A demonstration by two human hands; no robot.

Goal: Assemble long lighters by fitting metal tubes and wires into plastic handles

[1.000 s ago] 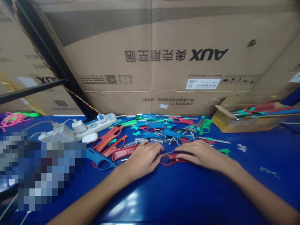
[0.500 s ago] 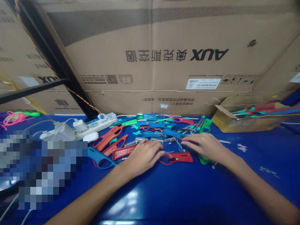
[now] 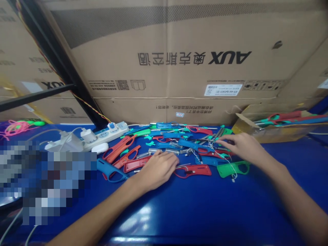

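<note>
Over the front of a pile of lighter parts is my left hand [image 3: 160, 167], its fingers bent together and pointing down. What they hold, if anything, is hidden. Just right of its fingertips lies a red lighter shell [image 3: 198, 170] with a small black piece and a thin rod in it. My right hand [image 3: 238, 145] is at the pile's right side, pinching a small black igniter piece [image 3: 230, 141]; thin white wires lie below the fingers. Under this hand is a green lighter shell [image 3: 221, 169], and to its left a blue lighter shell [image 3: 196, 145].
A cardboard box [image 3: 271, 134] of lighters stands at the back right. Orange shells [image 3: 120, 148] and a blue shell [image 3: 110, 171] lie left. Behind them are a white power strip [image 3: 105, 136] with chargers and a white case [image 3: 99, 148]. A large carton [image 3: 164, 75] walls the back.
My right hand has moved right and slightly up, away from the blue shell, uncovering the green shell. A black piece now shows in its fingers. My left hand stays nearly in place.
</note>
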